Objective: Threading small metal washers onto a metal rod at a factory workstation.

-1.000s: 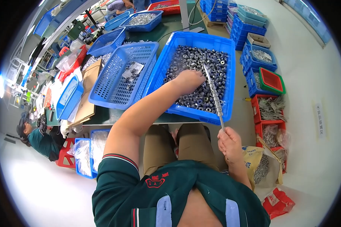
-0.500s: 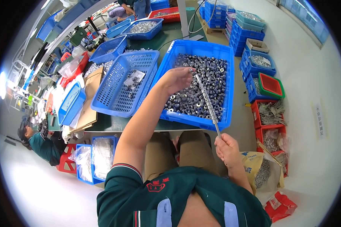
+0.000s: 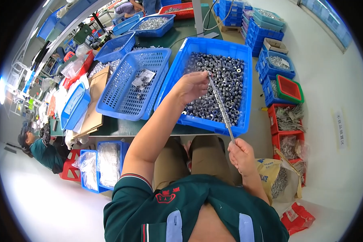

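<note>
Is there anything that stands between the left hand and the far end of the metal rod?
Nothing visible does: the left hand is at that end of the metal rod, over the blue bin.

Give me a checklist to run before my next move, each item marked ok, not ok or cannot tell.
1. Right hand closed around the metal rod near its lower end: ok.
2. Metal rings strung along the rod: ok.
3. Left hand fingertips at the rod's upper tip: ok.
4. Loose ring between those fingertips: cannot tell; too small to see.
5. Rod clear of the solid-walled blue bin: cannot tell; it crosses the near rim in view.
6. Small metal parts available in the bin: ok.
</note>
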Demonstrator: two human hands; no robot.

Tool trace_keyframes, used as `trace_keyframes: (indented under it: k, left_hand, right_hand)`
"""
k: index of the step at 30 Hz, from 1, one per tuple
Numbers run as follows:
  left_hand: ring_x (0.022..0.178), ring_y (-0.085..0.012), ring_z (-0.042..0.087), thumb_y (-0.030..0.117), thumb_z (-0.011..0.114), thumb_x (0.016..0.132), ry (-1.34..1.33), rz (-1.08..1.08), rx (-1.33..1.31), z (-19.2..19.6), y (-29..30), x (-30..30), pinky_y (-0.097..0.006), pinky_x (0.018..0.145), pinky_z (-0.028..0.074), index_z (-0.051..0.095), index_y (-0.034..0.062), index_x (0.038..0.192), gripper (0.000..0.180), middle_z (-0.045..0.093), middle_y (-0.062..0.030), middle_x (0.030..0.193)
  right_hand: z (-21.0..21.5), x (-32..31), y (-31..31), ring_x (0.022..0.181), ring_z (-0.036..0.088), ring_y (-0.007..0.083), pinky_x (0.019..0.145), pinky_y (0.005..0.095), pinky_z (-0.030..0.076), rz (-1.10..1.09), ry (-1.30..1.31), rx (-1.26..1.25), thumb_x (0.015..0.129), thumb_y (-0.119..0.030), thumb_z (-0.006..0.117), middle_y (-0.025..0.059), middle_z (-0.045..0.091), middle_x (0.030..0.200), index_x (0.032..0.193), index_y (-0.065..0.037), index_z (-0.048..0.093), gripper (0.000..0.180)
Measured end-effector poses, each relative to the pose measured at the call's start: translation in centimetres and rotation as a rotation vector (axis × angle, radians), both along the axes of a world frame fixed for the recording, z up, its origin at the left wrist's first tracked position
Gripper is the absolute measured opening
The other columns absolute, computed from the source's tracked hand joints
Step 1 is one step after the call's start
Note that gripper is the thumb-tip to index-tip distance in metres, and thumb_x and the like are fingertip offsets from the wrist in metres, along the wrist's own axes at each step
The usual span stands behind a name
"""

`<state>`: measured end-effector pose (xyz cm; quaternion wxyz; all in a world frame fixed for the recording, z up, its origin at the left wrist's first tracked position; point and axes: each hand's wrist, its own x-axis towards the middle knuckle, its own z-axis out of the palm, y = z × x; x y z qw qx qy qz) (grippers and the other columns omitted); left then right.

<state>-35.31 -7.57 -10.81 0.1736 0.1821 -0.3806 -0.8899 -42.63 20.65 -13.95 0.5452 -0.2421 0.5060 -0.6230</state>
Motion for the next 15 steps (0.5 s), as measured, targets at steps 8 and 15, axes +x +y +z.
trace_keyframes:
  k: [8,15]
  left_hand:
    - [0.062,-0.0102,0.045,0.022,0.058,0.088,-0.114,-0.109,-0.2,2.2,2.2,0.0,-0.024,0.055,0.038,0.057,0.0062,0.087,0.016,0.05,0.0009,0.07]
    - [0.063,-0.0092,0.048,0.022,0.058,0.088,-0.142,-0.169,-0.266,2.6,1.6,-0.1,-0.023,0.055,0.039,0.057,0.0056,0.093,0.017,0.053,0.0003,0.073]
  right_hand:
    - [1.1,-0.2,-0.9,0.038,0.035,0.0027,0.035,0.0175,0.026,-0.036,0.044,-0.001,0.091,-0.016,0.05,-0.004,0.041,0.051,0.078,-0.004,0.049,0.018]
    - [1.4,-0.3,-1.3,0.038,0.035,0.0029,0.035,0.0176,0.027,-0.036,0.052,-0.036,0.092,-0.017,0.05,-0.0035,0.041,0.05,0.079,-0.004,0.049,0.018]
